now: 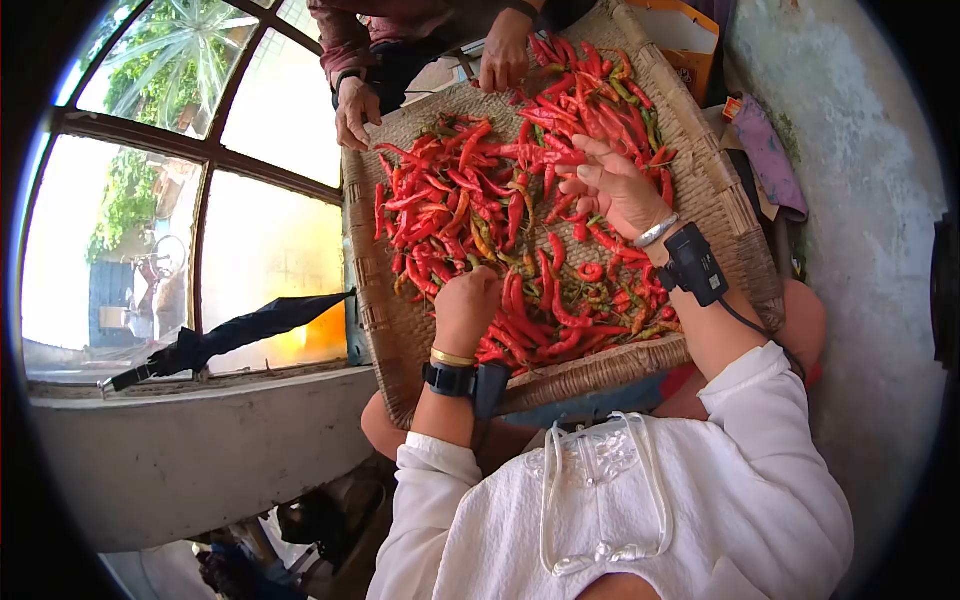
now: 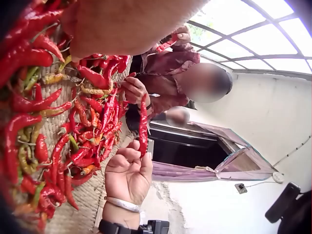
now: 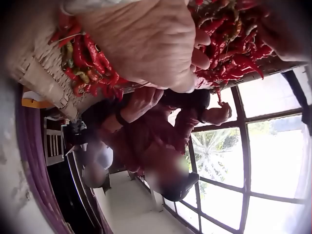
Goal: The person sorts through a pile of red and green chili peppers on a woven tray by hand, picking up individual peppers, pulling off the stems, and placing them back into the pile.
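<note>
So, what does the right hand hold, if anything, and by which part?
The right hand pinches a red pepper by one end; whether stem or tip, I cannot tell.

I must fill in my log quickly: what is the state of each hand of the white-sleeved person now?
Left hand: cannot be told; its fingertips are hidden.
Right hand: closed, pinching a red chili pepper.

Catalogue, overhead view:
Chilli peppers (image 1: 450, 195), mostly red: dozens, overlapping too closely for an exact count.
Woven tray (image 1: 735, 190), centre: one.
Hands: four. Wearer's left hand (image 1: 468, 308) and right hand (image 1: 625, 195), centre; second person's hands (image 1: 505, 52), top, two.
Gold-coloured bracelet (image 1: 453, 358): one.
Silver-coloured bracelet (image 1: 656, 232): one.
Folded umbrella (image 1: 245, 330), left: one.
Orange box (image 1: 692, 70), upper right: one.
</note>
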`<state>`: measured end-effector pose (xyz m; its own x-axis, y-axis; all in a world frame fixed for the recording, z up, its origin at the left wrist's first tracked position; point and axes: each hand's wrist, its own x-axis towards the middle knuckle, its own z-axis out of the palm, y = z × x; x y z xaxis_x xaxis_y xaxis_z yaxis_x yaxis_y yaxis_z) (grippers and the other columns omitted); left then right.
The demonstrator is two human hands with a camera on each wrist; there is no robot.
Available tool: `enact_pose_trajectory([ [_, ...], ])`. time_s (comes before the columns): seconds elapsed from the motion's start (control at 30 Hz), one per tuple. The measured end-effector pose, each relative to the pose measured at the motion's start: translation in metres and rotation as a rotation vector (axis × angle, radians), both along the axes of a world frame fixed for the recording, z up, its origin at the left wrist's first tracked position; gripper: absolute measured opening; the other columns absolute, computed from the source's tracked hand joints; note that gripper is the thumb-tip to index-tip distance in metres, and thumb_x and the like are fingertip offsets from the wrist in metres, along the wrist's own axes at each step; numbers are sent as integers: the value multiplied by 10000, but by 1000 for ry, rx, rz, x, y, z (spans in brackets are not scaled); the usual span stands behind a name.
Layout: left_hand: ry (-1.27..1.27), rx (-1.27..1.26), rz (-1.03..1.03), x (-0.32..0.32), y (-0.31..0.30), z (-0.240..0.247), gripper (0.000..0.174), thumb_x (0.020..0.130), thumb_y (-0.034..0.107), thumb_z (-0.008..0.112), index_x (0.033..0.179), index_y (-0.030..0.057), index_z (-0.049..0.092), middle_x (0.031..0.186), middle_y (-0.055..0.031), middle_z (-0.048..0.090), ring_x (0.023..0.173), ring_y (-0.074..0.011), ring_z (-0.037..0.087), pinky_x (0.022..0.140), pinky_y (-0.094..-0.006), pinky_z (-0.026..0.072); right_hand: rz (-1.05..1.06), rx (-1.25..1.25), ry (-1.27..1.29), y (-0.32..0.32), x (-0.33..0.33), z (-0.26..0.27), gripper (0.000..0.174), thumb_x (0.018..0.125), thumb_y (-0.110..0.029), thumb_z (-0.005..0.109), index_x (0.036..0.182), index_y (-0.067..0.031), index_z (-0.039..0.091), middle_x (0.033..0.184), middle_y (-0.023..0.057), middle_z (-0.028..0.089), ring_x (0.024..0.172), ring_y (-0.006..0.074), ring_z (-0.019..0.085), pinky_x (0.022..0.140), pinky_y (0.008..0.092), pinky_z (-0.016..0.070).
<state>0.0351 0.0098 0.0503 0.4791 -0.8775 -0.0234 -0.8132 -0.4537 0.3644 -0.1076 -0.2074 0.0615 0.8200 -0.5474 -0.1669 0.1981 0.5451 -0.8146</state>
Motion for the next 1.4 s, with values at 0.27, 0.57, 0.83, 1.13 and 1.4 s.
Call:
enact_pose_trajectory([
  [0.27,-126,231,-54,-13,-2,-13,310,731,366,630,679,61,632,642,-125,607,640,-310,603,553,-422,472,395,-547,464,26,8,-39,338,810,-216,592,1053,19,584,802,73,625,669,130,593,581,279,476],
  [0.57,-65,220,-165,-20,-8,-18,239,727,332,647,713,94,658,607,-120,587,610,-302,592,544,-410,461,702,-1217,622,44,11,-65,205,753,-251,633,806,-57,672,813,141,647,796,298,616,736,396,478],
  [0.83,76,145,-157,-25,-14,-21,180,731,294,641,770,123,679,650,-114,608,642,-300,600,575,-405,470,680,-1230,790,61,16,-52,381,761,-413,598,801,-41,669,813,154,644,821,308,621,728,407,487],
  [1.13,21,322,-130,-20,-13,-24,284,768,373,602,781,99,678,669,-145,606,655,-321,595,579,-419,465,432,-1378,947,82,24,-46,390,745,-430,585,769,-50,671,754,158,642,766,300,633,678,411,498],
  [1.4,251,49,-91,-17,-14,-29,277,754,342,643,825,75,673,679,-141,612,648,-298,606,576,-387,474,360,-1006,608,71,25,-71,283,700,-328,653,695,-46,625,619,119,620,610,242,623,568,366,490],
])
